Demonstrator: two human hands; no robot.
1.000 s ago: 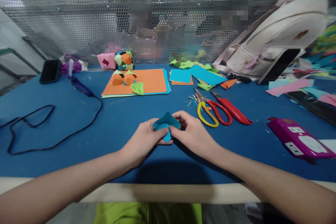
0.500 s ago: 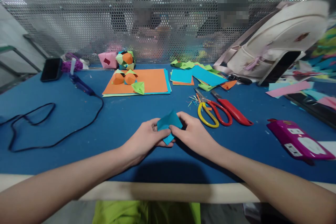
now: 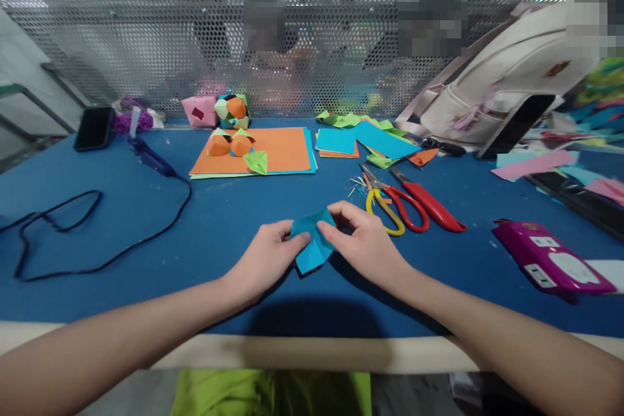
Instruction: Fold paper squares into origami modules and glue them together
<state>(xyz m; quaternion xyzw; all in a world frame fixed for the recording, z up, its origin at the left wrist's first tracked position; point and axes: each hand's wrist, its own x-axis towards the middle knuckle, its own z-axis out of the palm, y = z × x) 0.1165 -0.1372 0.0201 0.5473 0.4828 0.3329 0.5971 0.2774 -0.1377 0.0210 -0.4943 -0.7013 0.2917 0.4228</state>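
Note:
A small creased blue paper [image 3: 313, 248] is held between both hands just above the blue table. My left hand [image 3: 273, 252] pinches its left side, thumb on top. At its upper right, my right hand [image 3: 363, 240] grips the edge between thumb and fingers. To the right of the hands lie scissors [image 3: 397, 207] with one yellow and one red handle, beside a red-handled cutter [image 3: 433, 207]. Behind is a stack of orange sheets [image 3: 287, 151] bearing folded orange pieces [image 3: 218, 145] and a green folded piece [image 3: 257, 162].
Blue squares [image 3: 336, 141] and green strips lie at the back. A glue gun [image 3: 151, 157] with a black cord is at left, near a phone [image 3: 94, 129]. A purple power strip [image 3: 553, 260] and a pale backpack [image 3: 507, 71] are at right. A metal mesh [image 3: 312, 39] stands behind.
The blue paper has opened out wider, its lower part now broad instead of pointed. My fingers have shifted toward its sides, and the right thumb has moved up slightly.

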